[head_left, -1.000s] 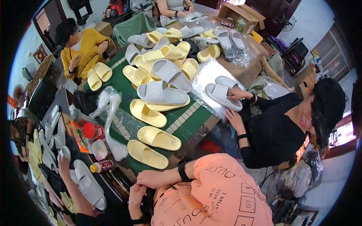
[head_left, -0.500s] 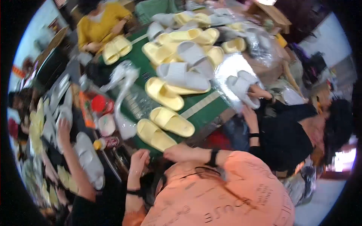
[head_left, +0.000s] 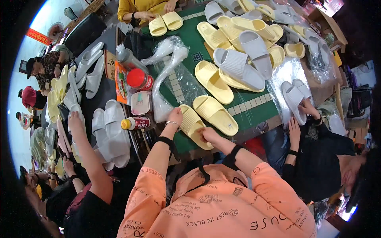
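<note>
A pale yellow slipper [head_left: 197, 126] lies at the near edge of the green table, its strap toward the far side. My left hand [head_left: 174, 116] is closed with curled fingers against the left side of its strap. The fingers of my right hand [head_left: 208, 135] are bent in on the slipper's right edge, near the heel. Just to the right lies a matching yellow slipper [head_left: 219, 118], untouched. Farther back is another yellow slipper [head_left: 216, 85], beside a heap of yellow and grey ones topped by a grey slipper [head_left: 232, 63].
Crumpled clear plastic [head_left: 162, 99], a red-lidded jar [head_left: 139, 79], a small tub [head_left: 141, 103] and a yellow-capped bottle [head_left: 135, 123] stand to the left. Grey slippers [head_left: 113, 131] lie beyond them. A person in yellow [head_left: 145, 10] sits opposite; co-workers flank me, the right one handling grey slippers [head_left: 293, 95].
My view has shifted, so the table sits farther right. My left hand has come forward from the table edge to the near yellow slipper. My right hand is still at that slipper.
</note>
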